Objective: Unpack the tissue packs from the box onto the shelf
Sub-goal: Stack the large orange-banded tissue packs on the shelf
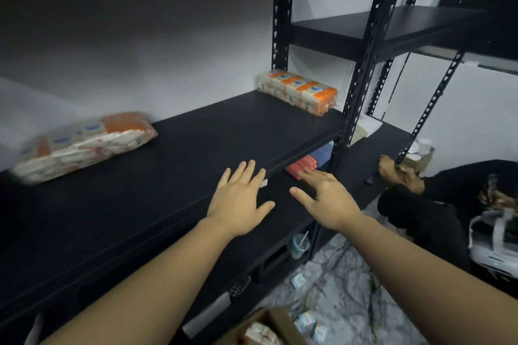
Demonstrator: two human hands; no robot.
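Two packs (84,145) (297,91) lie on the shelf (224,131), well apart. Left hand (241,202) and right hand (322,196) hover spread, holding nothing. Best next: reach down to the box (269,328), grip one pack (260,335) with both hands, and set it between those two.

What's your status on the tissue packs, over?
Left hand and right hand open, empty, over shelf edge. Two tissue packs shelved: left pack, right pack. More in box below. Nothing blocking.
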